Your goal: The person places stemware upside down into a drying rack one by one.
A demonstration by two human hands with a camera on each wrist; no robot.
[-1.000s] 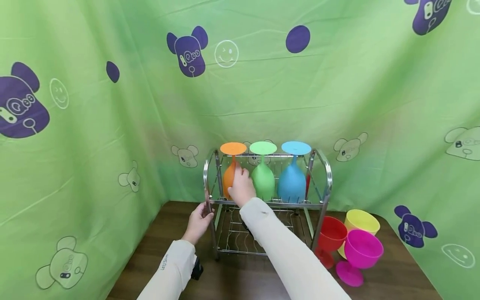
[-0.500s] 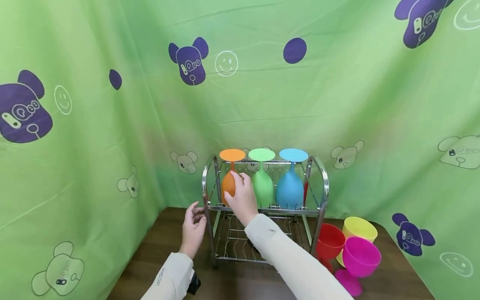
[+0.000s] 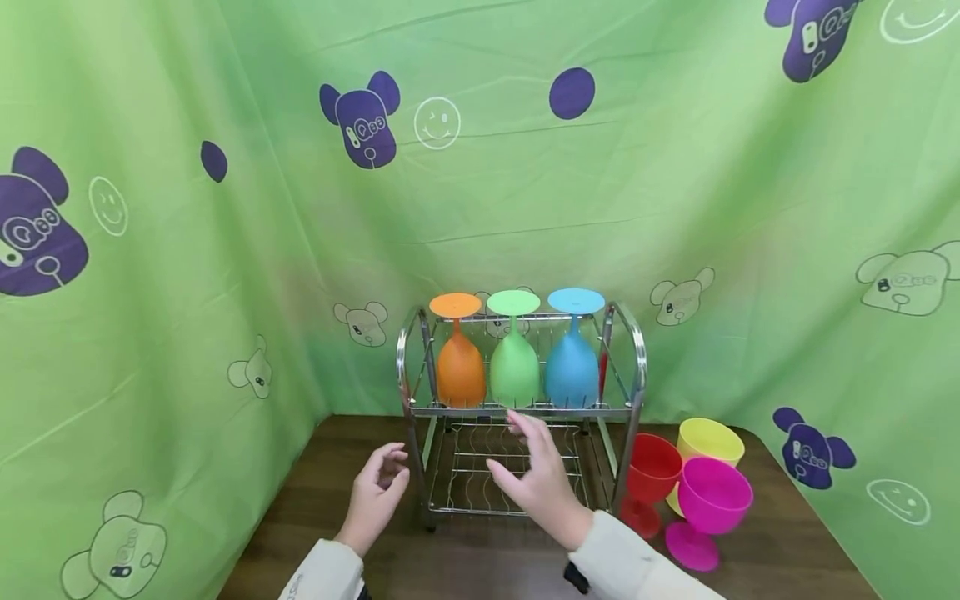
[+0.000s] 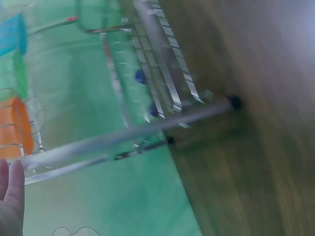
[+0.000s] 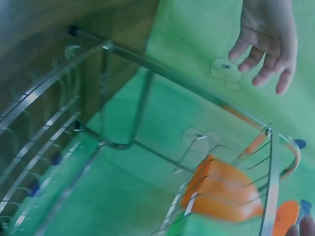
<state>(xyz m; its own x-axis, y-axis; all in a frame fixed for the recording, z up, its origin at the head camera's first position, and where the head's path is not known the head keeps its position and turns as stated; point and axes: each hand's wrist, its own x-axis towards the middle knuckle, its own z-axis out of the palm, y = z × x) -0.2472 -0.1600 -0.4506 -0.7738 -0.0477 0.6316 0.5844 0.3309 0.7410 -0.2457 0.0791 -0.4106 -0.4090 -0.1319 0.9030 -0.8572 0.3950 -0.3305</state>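
Three stemmed goblets stand upside down on the upper tier of a metal dish rack [image 3: 517, 410]: an orange goblet [image 3: 461, 375] at left, a green goblet [image 3: 514, 373] in the middle, a blue goblet [image 3: 572, 373] at right. Their round feet point up. My right hand [image 3: 543, 483] is in front of the rack, thumb and fingers spread, holding nothing. Left of the rack's front post, my left hand [image 3: 375, 496] hangs with loosely bent fingers, also holding nothing. In the right wrist view the orange goblet [image 5: 224, 189] shows through the wires, mouth down.
On the wooden table [image 3: 480, 558], right of the rack, stand a red goblet [image 3: 654, 467], a yellow goblet [image 3: 712, 442] and a magenta goblet [image 3: 716, 493], all upright. The rack's lower tier holds wavy wires. A green printed cloth [image 3: 480, 200] hangs behind and at both sides.
My right hand has let go of the orange goblet and drawn back, down and to the right. My left hand has come off the rack's left post and moved slightly toward me.
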